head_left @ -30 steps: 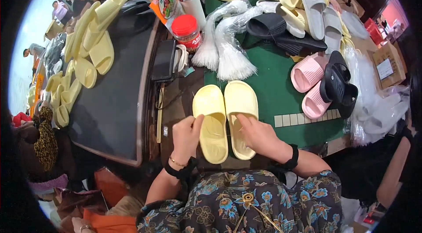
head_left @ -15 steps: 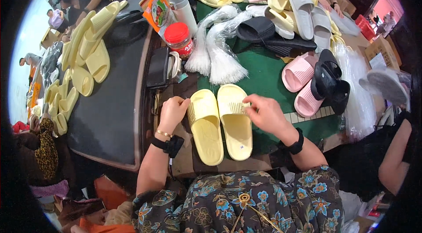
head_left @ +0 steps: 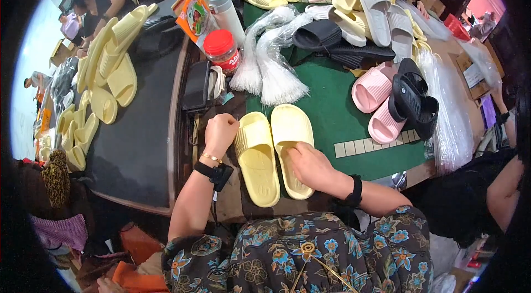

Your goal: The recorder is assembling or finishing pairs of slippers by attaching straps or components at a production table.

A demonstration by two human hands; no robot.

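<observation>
Two pale yellow slippers lie side by side before me, toes pointing away. Beside the strap of the left slipper [head_left: 260, 174] is my left hand [head_left: 221, 131], its fingers curled closed; whatever they may hold is hidden. My right hand [head_left: 311, 166] reaches over the right slipper [head_left: 292, 121], with bent, closed fingers at the strap's near edge. Those fingertips are out of sight in the foot opening, so I cannot tell whether they grip the strap or something small.
Bundles of clear plastic bags [head_left: 276, 80] lie beyond the slippers, beside a red-lidded jar [head_left: 221, 49]. Pink slippers [head_left: 370, 91] and black slippers [head_left: 415, 102] stand to the right. More yellow slippers [head_left: 121, 80] cover part of the dark left table [head_left: 138, 154]. People work around the tables.
My right hand has moved left and nearer to me, from the right side of the right slipper's strap to its foot opening. My left hand has stayed beside the left slipper.
</observation>
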